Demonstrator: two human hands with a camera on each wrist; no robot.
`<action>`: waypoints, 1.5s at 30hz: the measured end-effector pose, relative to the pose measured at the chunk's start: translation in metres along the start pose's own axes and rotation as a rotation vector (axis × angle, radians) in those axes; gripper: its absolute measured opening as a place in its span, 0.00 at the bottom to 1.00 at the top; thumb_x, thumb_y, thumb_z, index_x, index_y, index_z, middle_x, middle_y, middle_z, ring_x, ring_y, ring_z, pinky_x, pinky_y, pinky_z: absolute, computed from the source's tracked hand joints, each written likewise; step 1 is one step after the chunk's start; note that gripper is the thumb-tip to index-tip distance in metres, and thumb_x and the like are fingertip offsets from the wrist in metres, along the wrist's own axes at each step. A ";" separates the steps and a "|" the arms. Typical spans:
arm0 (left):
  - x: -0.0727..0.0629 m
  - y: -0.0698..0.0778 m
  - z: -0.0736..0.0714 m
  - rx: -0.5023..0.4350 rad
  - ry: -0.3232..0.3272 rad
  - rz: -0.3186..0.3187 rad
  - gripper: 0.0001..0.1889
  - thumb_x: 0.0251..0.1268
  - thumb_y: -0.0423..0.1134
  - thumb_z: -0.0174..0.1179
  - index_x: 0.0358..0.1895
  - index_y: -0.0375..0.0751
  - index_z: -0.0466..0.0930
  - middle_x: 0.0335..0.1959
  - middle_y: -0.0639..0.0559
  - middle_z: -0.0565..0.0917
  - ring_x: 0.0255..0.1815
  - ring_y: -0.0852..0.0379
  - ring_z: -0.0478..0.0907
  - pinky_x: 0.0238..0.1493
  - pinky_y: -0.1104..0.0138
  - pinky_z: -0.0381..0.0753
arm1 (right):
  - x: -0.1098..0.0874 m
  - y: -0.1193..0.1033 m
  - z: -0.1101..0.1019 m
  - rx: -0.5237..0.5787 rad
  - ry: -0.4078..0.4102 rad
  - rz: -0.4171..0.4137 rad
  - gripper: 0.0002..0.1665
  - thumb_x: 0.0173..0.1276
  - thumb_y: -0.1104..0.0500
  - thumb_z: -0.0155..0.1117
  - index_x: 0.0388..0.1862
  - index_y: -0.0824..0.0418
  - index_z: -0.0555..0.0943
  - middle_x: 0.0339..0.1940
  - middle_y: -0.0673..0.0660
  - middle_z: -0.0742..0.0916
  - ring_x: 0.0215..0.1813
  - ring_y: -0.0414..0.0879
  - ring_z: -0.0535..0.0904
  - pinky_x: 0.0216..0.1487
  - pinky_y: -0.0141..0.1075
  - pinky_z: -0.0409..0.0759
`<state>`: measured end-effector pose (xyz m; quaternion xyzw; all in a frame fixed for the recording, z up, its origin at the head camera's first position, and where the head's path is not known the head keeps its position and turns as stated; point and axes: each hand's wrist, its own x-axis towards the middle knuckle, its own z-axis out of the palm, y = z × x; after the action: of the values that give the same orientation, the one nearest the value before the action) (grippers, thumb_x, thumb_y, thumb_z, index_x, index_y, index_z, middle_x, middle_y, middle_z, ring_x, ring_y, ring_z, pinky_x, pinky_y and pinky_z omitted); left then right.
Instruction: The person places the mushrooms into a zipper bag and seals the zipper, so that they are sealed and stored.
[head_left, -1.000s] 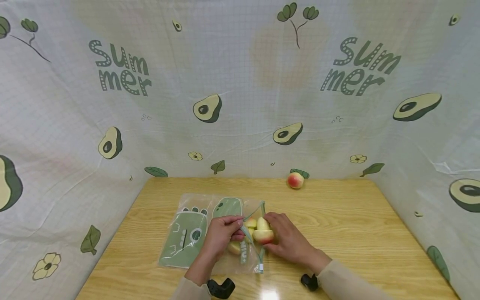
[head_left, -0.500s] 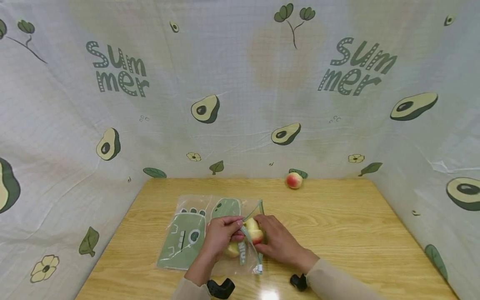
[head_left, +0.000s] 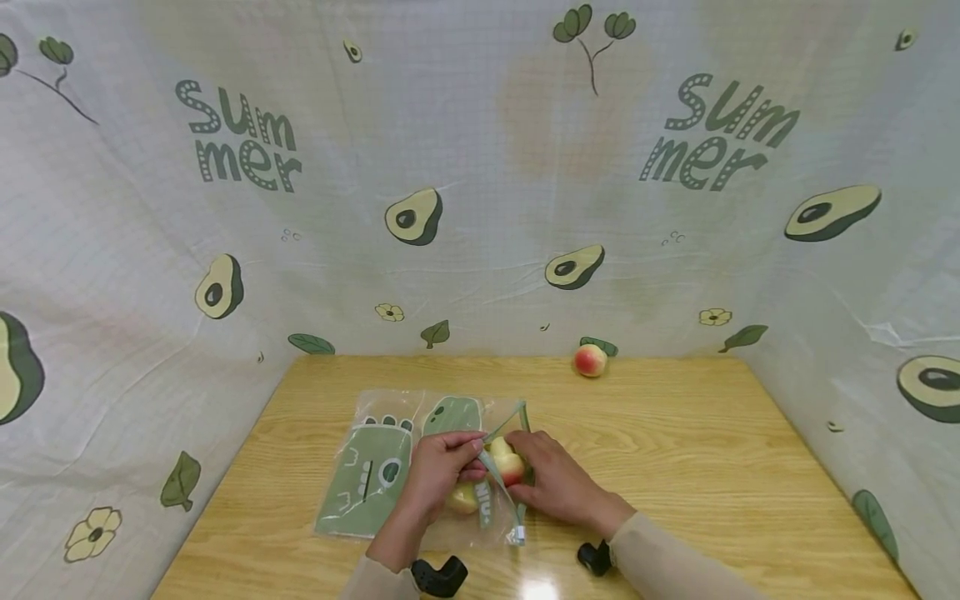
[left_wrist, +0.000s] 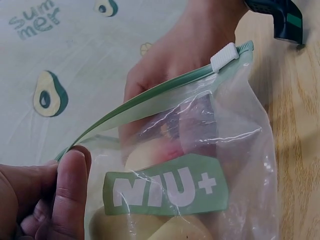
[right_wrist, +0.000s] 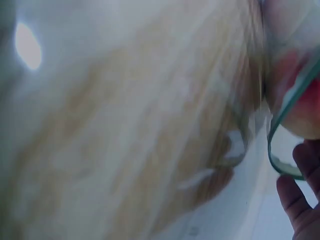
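A clear zip bag with green dinosaur prints lies on the table, its mouth facing right. My left hand pinches the green zip edge and keeps the mouth apart. My right hand reaches into that mouth, gripping a yellow and red peach; through the plastic its fingers show around the fruit. Deeper in the bag are more pale yellow fruits, partly hidden by the NIU+ label. A white slider sits at the zip's near end. In the right wrist view, the peach is cut off at the edge.
Another peach rests at the back of the wooden table, against the printed cloth wall. Black wrist devices show below both forearms, close over the table's near part.
My right hand has moved left, carrying the peach from the bag's mouth further inside. My left hand keeps its pinch on the edge, almost unmoved.
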<state>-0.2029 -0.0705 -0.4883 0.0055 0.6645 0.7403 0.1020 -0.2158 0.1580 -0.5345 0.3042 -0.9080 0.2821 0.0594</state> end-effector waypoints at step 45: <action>0.002 -0.003 0.000 0.021 0.012 -0.011 0.15 0.77 0.31 0.63 0.59 0.25 0.84 0.33 0.50 0.88 0.30 0.62 0.87 0.37 0.69 0.92 | -0.002 0.005 -0.007 -0.018 0.178 -0.031 0.44 0.62 0.47 0.82 0.72 0.59 0.73 0.71 0.57 0.78 0.70 0.52 0.74 0.69 0.55 0.81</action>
<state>-0.2043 -0.0703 -0.4913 -0.0014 0.6729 0.7327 0.1018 -0.2178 0.1664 -0.5316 0.2913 -0.8969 0.2986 0.1467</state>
